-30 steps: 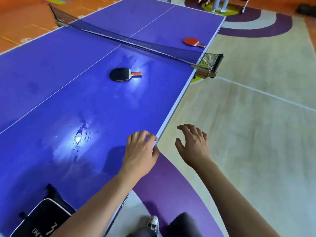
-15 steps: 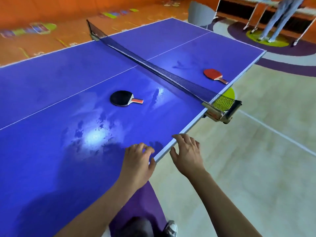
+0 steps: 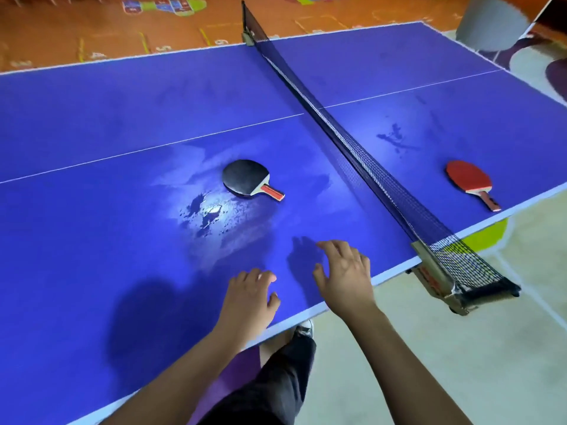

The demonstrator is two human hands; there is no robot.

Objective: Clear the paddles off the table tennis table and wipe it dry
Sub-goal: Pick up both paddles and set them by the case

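A black-faced paddle (image 3: 245, 177) with a red handle lies on the blue table tennis table (image 3: 92, 240), left of the net. A red-faced paddle (image 3: 468, 177) lies beyond the net near the table's near edge. A wet patch (image 3: 208, 214) glistens just in front of the black paddle. My left hand (image 3: 250, 302) hovers over the table near its edge, fingers loosely curled and holding nothing. My right hand (image 3: 345, 276) is beside it over the table, fingers spread and empty. Both hands are well short of the black paddle.
The dark net (image 3: 352, 139) crosses the table, its clamp (image 3: 441, 277) sticking out past the near edge at right. More damp smears (image 3: 395, 139) show beyond the net. A grey chair (image 3: 491, 23) stands at the far right. My leg and shoe (image 3: 303, 329) are below the edge.
The view has swung left to face the table square on. Both hands have moved from the table's edge to over its surface, nearer the black paddle. The black case is out of view.
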